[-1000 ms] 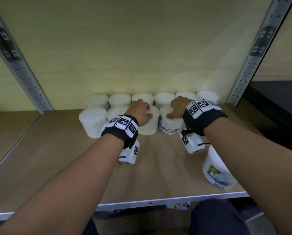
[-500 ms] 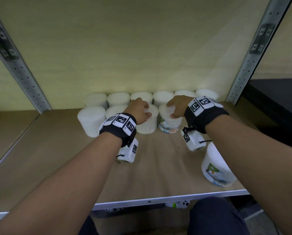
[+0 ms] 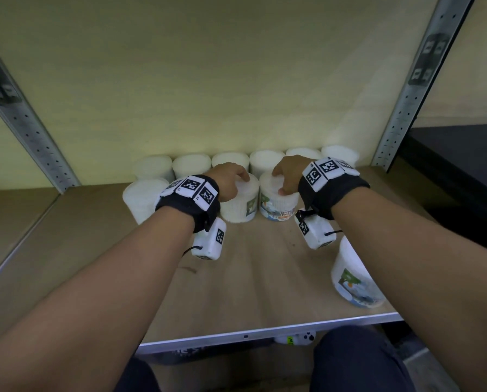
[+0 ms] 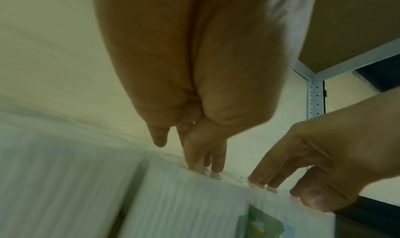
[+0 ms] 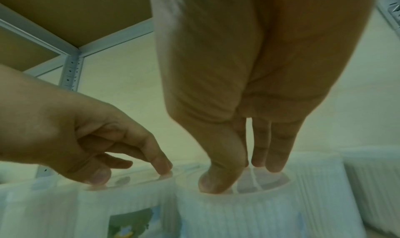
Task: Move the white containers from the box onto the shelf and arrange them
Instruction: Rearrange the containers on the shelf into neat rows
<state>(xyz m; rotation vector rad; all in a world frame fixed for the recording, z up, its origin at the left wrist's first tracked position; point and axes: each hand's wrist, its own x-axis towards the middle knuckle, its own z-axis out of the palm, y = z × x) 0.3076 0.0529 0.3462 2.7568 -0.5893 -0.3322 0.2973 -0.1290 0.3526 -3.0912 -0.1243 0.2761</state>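
Head view gives me the shelf (image 3: 265, 281) with its white containers, and I place everything against the labelled tub (image 3: 277, 203) in the front row. Far left of it stands a plain tub (image 3: 140, 199), touching the back row (image 3: 192, 164) of six along the wall. Just left of the labelled tub is a ribbed tub (image 3: 240, 206); my left hand (image 3: 229, 183) rests on its lid, fingers bent down, tips touching the top and not wrapped round it. My right hand (image 3: 289, 172) sits on the labelled tub itself, fingertips and thumb pressed onto its lid, curled but not closed around it. Right of it and nearer the shelf's front edge, one more tub (image 3: 352, 275) stands apart, partly behind my right forearm.
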